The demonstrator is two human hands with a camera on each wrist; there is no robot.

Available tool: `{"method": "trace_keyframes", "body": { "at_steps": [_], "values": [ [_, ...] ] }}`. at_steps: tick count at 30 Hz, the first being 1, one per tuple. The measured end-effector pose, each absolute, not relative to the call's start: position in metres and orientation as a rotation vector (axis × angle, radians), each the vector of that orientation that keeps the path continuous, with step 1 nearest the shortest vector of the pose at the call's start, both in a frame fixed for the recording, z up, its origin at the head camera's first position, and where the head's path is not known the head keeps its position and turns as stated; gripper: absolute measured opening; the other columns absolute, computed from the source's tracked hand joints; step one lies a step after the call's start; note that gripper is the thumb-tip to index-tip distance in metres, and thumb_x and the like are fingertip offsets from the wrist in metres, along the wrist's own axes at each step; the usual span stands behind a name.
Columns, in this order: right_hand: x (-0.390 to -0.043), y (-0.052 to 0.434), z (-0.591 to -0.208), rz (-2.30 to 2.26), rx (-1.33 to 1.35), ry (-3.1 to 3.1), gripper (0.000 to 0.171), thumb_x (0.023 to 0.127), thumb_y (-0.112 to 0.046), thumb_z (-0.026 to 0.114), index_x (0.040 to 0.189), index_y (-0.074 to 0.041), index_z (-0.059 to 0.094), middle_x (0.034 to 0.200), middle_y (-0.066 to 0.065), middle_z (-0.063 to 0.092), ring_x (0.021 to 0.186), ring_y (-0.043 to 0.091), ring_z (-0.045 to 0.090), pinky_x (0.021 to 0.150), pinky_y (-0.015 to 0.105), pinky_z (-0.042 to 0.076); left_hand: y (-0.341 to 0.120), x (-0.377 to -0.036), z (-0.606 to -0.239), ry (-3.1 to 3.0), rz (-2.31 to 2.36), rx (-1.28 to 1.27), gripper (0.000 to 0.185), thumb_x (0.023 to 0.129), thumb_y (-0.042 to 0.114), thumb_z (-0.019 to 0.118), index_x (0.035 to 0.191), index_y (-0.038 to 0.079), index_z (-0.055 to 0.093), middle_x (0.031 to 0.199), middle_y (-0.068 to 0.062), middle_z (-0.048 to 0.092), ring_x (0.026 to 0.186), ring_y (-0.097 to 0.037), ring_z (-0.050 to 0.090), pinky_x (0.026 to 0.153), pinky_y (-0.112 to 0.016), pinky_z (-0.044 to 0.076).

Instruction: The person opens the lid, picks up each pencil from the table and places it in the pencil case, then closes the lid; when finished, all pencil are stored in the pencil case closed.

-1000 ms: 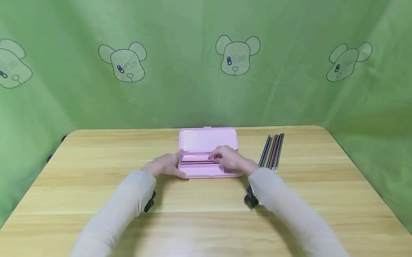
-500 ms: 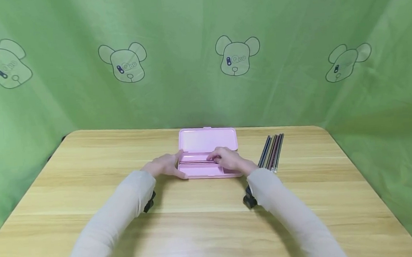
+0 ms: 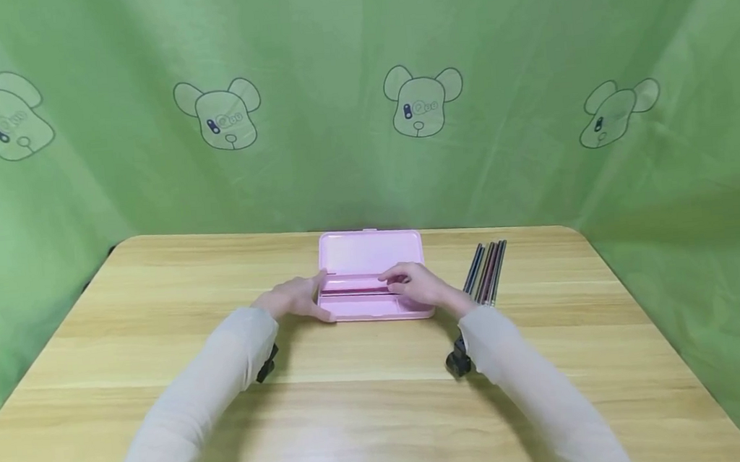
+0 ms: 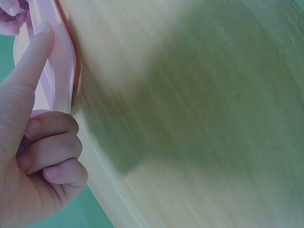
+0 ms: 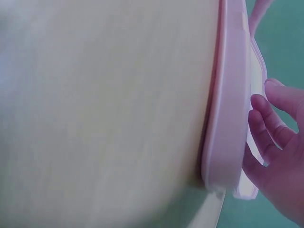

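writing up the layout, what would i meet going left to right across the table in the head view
Left hand → pink pencil case → dark pencils outside it. The right hand overlaps the case, so it is left out.

One table (image 3: 358,406), one case (image 3: 359,308), two hands (image 3: 293,296) (image 3: 415,285), at least four pencils (image 3: 487,272), five cartoon heads (image 3: 422,107), one partial

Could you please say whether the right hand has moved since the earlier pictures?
Yes, the right hand has shifted slightly rightward against the pink case in the head view.
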State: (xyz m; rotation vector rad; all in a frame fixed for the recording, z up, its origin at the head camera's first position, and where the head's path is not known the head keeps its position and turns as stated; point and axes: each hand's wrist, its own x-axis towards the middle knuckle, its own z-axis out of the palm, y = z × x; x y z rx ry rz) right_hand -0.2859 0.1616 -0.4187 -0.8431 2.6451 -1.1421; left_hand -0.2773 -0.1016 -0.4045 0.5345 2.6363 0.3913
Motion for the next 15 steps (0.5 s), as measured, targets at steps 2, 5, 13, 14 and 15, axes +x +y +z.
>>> {"method": "trace_keyframes", "body": {
  "at_steps": [2,5,13,14,15],
  "values": [
    [-0.285,0.167,-0.418,-1.162,-0.811,2.633,0.026,0.086,-0.001,0.056,0.111,0.008,0.060,0.100,0.020,0.061,0.094,0.028,0.056,0.087,0.039,0.049,-0.102,-0.277,-0.404,2.638,0.390,0.539,0.107,0.072,0.053,0.070,0.147,0.008,0.009,0.139,-0.025,0.037,0.125,-0.036,0.040,0.102,-0.043,0.036],
    [-0.283,0.178,-0.416,-1.166,-0.762,2.624,0.028,0.087,-0.003,0.056,0.113,0.007,0.059,0.101,0.019,0.060,0.095,0.028,0.056,0.087,0.039,0.048,-0.102,-0.276,-0.405,2.637,0.386,0.548,0.107,0.072,0.052,0.070,0.147,0.007,0.008,0.139,-0.025,0.037,0.125,-0.036,0.040,0.102,-0.043,0.037],
    [-0.279,0.208,-0.405,-1.151,-0.693,2.625,0.033,0.088,-0.007,0.055,0.119,0.004,0.056,0.108,0.021,0.060,0.101,0.030,0.054,0.090,0.043,0.046,-0.102,-0.277,-0.405,2.638,0.393,0.550,0.106,0.072,0.053,0.069,0.147,0.008,0.008,0.139,-0.024,0.036,0.126,-0.035,0.039,0.102,-0.042,0.037],
    [-0.279,0.213,-0.403,-1.143,-0.683,2.631,0.033,0.088,-0.008,0.055,0.119,0.003,0.056,0.109,0.020,0.060,0.102,0.030,0.054,0.090,0.043,0.046,-0.102,-0.276,-0.405,2.639,0.392,0.550,0.106,0.072,0.053,0.069,0.147,0.008,0.008,0.140,-0.024,0.036,0.126,-0.035,0.039,0.102,-0.042,0.037],
    [-0.278,0.217,-0.402,-1.139,-0.672,2.636,0.033,0.088,-0.009,0.056,0.120,0.003,0.056,0.110,0.020,0.060,0.102,0.031,0.054,0.091,0.044,0.045,-0.102,-0.276,-0.405,2.641,0.391,0.553,0.106,0.072,0.053,0.069,0.147,0.007,0.008,0.139,-0.024,0.036,0.126,-0.035,0.039,0.102,-0.042,0.037]
  ]
}}
